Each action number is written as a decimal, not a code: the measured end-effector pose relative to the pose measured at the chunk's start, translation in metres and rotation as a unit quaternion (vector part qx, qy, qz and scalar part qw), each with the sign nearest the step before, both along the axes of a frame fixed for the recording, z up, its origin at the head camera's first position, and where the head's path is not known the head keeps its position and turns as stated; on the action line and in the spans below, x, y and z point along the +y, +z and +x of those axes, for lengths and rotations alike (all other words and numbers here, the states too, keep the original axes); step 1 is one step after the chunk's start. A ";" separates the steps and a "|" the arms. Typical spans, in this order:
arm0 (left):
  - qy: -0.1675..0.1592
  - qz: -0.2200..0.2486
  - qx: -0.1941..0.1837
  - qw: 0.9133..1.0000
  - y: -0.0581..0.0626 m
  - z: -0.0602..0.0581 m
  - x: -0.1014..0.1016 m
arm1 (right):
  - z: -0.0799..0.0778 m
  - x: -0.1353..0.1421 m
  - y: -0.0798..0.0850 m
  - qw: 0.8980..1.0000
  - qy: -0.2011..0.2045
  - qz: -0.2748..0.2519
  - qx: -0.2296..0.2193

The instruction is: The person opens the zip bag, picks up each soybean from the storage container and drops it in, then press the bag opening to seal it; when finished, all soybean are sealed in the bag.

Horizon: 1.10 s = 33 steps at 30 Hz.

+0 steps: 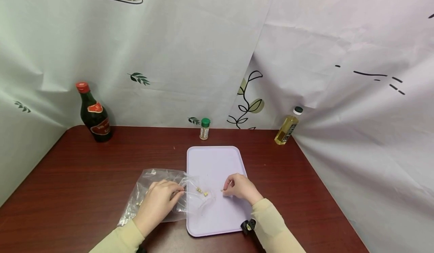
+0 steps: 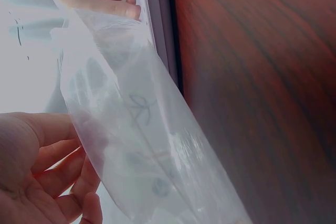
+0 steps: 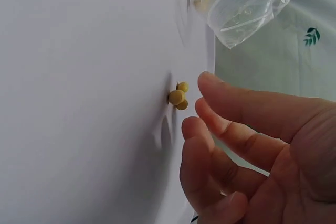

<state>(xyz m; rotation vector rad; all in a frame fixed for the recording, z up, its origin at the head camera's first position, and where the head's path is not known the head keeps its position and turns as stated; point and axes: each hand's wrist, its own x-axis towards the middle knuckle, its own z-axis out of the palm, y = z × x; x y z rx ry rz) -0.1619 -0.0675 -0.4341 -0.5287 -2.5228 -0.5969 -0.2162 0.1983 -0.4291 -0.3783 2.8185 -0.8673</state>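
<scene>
A clear plastic zip bag (image 1: 173,177) lies partly on the table and partly over a pale lilac cutting board (image 1: 217,162). My left hand (image 1: 158,200) pinches the bag's edge near its mouth; in the left wrist view the bag (image 2: 142,114) stretches away from the fingers. Small yellow beans (image 1: 205,194) show through the plastic at the mouth end. Over the board, my right hand (image 1: 240,187) has its fingertips close to a little bean (image 1: 222,190). In the right wrist view, a cluster of yellow beans (image 3: 177,97) sits on the board, just apart from the loosely bent fingers.
Along the table's back edge stand a dark red-capped bottle (image 1: 96,115) at left, a small green-lidded shaker (image 1: 205,129) in the middle and an oil bottle (image 1: 288,126) at right. White patterned sheeting (image 1: 190,57) hangs behind the reddish-brown table (image 1: 291,185).
</scene>
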 end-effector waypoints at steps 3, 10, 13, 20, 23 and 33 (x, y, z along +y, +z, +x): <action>0.000 0.000 0.001 1.000 0.000 0.000 0.000 | 0.000 0.000 -0.002 0.999 -0.021 0.027 -0.006; 0.000 0.003 0.005 1.000 -0.001 0.000 -0.001 | 0.001 0.000 -0.002 0.997 -0.042 0.071 -0.008; 0.002 0.002 0.003 1.000 -0.001 0.000 -0.001 | 0.001 0.000 -0.002 0.996 -0.038 0.076 -0.010; 0.002 -0.002 0.007 1.000 -0.002 -0.001 -0.002 | 0.000 -0.001 -0.003 0.995 -0.034 0.096 -0.011; 0.002 -0.002 0.007 1.000 -0.003 -0.001 -0.002 | 0.000 -0.002 -0.003 0.994 -0.034 0.101 -0.010; 0.000 0.002 0.005 1.000 -0.001 0.000 -0.001 | -0.001 -0.003 -0.004 0.994 -0.028 0.100 -0.015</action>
